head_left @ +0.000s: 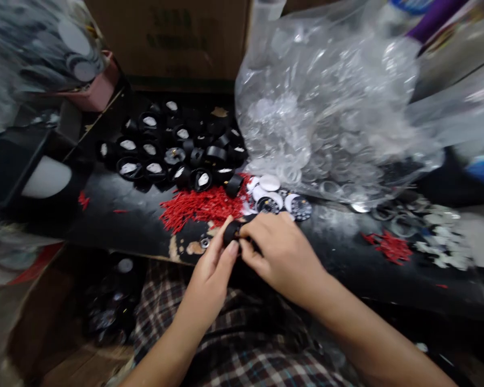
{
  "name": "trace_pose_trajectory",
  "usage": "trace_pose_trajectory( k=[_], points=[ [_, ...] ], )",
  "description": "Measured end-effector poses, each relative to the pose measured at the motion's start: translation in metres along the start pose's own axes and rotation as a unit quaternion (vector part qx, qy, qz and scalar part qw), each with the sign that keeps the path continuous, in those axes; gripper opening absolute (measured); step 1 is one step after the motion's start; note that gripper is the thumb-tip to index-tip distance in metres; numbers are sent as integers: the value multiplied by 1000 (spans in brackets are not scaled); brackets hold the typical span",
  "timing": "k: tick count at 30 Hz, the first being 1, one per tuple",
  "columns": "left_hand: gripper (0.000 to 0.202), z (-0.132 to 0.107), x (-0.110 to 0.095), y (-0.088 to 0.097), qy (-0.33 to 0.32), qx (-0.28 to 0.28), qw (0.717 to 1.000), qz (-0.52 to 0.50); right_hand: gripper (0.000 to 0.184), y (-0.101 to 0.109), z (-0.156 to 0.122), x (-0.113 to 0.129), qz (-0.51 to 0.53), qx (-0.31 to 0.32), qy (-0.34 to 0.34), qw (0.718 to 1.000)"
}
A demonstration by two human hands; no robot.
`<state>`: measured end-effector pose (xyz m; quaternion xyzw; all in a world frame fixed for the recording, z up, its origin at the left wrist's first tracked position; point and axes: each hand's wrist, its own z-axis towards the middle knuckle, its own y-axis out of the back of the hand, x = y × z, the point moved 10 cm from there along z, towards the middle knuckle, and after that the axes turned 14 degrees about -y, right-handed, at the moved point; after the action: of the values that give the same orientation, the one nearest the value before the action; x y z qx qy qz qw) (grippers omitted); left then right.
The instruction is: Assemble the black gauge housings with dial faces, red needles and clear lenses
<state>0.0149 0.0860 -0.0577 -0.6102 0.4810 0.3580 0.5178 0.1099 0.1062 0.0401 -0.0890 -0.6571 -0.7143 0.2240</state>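
Observation:
My left hand (214,269) grips a small round black plastic casing (230,232) between thumb and fingers, above the front edge of the bench. Bent over the right side of that casing are the fingers of my right hand (280,250); they are closed, and whatever they pinch is hidden. Just beyond my hands lies a heap of thin red pieces (205,204). White and black patterned discs (269,201) lie to its right. Farther back, several similar black casings (153,145) stand in a group, many with a white patch inside.
A large clear bag of transparent round parts (331,118) fills the back right. White pieces (443,236) and a smaller red pile (391,246) lie at right. A pink bin (99,88) stands back left, a cardboard box (173,37) behind. Below left, a carton (44,317) holds dark parts.

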Motion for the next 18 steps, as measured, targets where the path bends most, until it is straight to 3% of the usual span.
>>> trace_pose_trajectory(
  k=[3, 6, 8, 11, 12, 14, 15, 18],
  points=[
    [36, -7, 18, 9, 105, -95, 990, -17, 11, 0, 5, 0, 12, -8, -16, 1000],
    [31, -12, 30, 6, 160, -144, 974, -68, 8, -2, 10, -14, 46, 16, -97, 994],
    [33, -6, 28, 0, 131, -123, 981, -68, 8, -2, 11, -25, 83, 55, -134, 986],
    [43, 2, 27, -9, 93, -57, 991, -77, 10, 3, 18, -51, 159, 110, -126, 973],
    [45, 3, 29, -11, 92, -42, 991, -92, 13, 11, 24, -68, 169, 96, -133, 972],
    [47, 4, 31, -14, 97, -27, 987, -126, 16, 48, 36, -125, 81, -71, -218, 970],
    [45, 4, 32, -14, 95, -25, 986, -135, 25, 59, 42, -149, 52, -116, -249, 960],
    [39, 5, 31, -13, 85, -23, 986, -139, 39, 71, 58, -197, 25, -150, -277, 949]
  ],
)
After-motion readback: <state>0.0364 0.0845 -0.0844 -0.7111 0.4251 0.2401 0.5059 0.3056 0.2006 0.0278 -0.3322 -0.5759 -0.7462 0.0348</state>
